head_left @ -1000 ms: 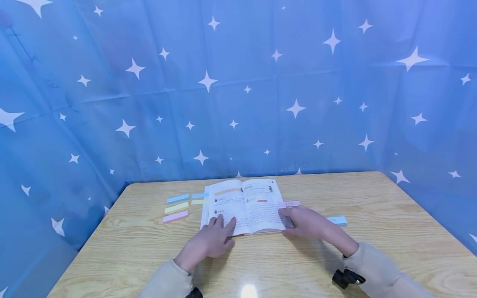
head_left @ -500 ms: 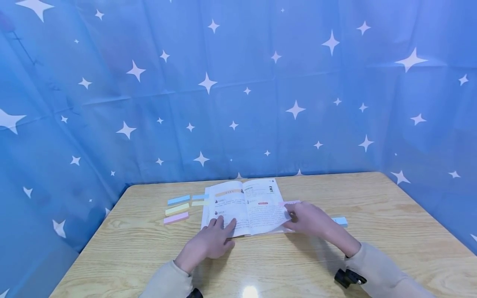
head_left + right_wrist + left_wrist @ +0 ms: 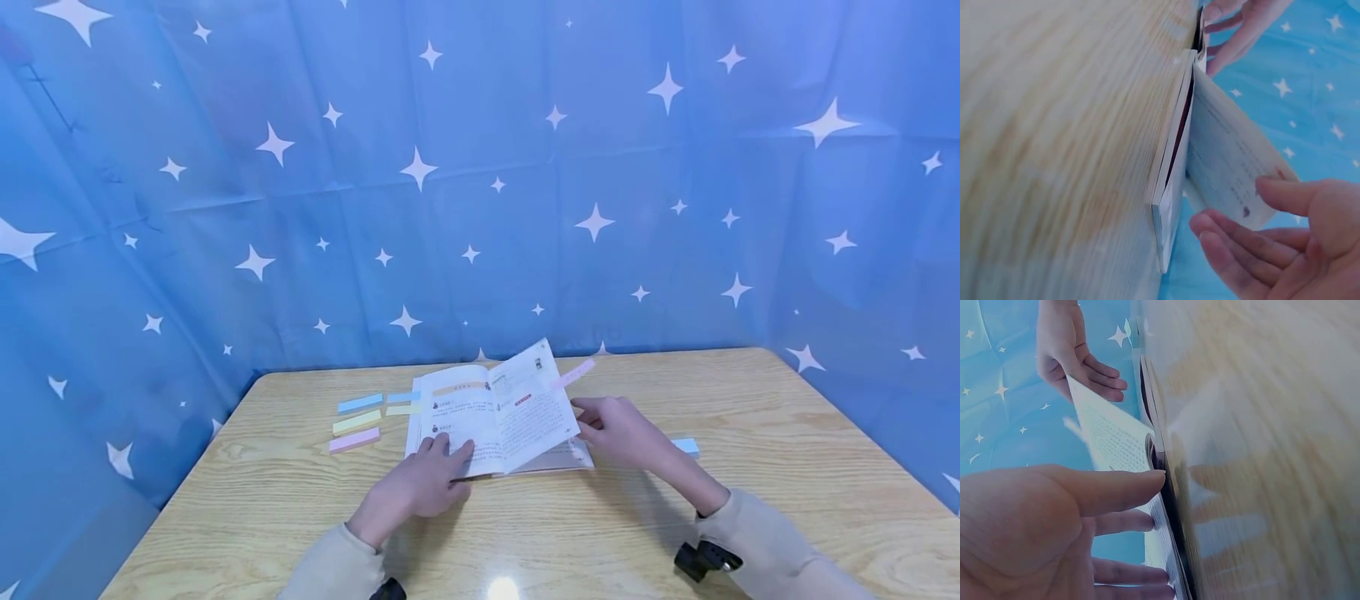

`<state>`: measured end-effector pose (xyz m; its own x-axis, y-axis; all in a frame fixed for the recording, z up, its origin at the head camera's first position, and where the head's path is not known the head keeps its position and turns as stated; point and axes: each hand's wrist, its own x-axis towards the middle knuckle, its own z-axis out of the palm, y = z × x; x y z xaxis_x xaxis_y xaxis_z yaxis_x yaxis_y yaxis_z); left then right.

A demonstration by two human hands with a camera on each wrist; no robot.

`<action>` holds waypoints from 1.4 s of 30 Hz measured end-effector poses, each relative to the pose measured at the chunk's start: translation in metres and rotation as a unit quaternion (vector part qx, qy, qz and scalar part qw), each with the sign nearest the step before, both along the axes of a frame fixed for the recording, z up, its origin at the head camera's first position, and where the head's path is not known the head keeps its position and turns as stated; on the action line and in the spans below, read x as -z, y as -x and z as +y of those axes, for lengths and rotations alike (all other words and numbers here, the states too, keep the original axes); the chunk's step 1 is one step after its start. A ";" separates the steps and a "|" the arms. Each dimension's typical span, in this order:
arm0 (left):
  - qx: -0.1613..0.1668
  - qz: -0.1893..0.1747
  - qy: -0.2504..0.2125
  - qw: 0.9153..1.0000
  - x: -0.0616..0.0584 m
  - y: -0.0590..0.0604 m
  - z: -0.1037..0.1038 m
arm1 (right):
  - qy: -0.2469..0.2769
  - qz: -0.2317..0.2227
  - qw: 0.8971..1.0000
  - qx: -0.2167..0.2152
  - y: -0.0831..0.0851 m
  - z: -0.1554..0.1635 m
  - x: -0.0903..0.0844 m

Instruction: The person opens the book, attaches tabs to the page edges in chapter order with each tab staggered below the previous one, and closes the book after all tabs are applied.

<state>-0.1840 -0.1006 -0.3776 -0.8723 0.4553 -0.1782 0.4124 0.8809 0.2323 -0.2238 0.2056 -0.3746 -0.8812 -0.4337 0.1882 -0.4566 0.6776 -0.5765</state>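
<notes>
An open book [image 3: 461,421] lies on the table, with printed text and small pictures on its pages. My left hand [image 3: 431,479] rests on the lower part of its left page, fingers spread; in the left wrist view the thumb lies at the book's near edge. One right-hand page [image 3: 536,412] stands lifted at a slant, a pink sticky tab [image 3: 575,374] jutting from its outer edge. Beside the raised page's lower outer corner is my right hand [image 3: 618,429]. In the right wrist view its thumb and extended fingers are well apart, against the page [image 3: 1229,150].
Left of the book lie blue [image 3: 360,403], yellow [image 3: 357,422] and pink sticky-note strips [image 3: 355,440]. Blue and yellow tabs [image 3: 402,409] stick out from the book's left edge. A blue strip [image 3: 686,447] sits right of my right hand. A star-patterned blue curtain [image 3: 480,208] hangs behind.
The right-hand page, flat a second ago, has risen from its lower outer corner and tilts up with its pink tab. My right hand has moved slightly with it. The left hand stays put.
</notes>
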 end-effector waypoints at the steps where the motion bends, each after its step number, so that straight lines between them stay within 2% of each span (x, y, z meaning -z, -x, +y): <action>1: 0.000 0.001 -0.001 1.000 0.000 0.000 0.000 | 0.005 0.003 1.000 -0.005 0.001 0.000 0.000; 12: 0.012 0.053 -0.039 0.998 -0.001 0.008 -0.003 | 0.058 -0.013 0.997 -0.040 -0.001 -0.008 -0.001; 22: 0.009 0.074 -0.101 0.992 -0.002 0.016 -0.005 | 0.082 0.011 0.995 -0.060 0.003 -0.017 -0.002; 31: -0.007 0.125 -0.149 0.981 0.000 0.024 -0.002 | 0.104 -0.016 0.992 -0.073 0.008 -0.035 -0.004; 42: -0.029 0.163 -0.218 0.962 -0.007 0.027 0.007 | 0.085 -0.017 0.993 -0.083 0.012 -0.051 -0.001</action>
<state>-0.2108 -0.0932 -0.3704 -0.8752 0.3741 0.3068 0.4798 0.7527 0.4508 -0.2356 0.1544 -0.3732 -0.8070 -0.5386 0.2421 -0.5325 0.4866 -0.6926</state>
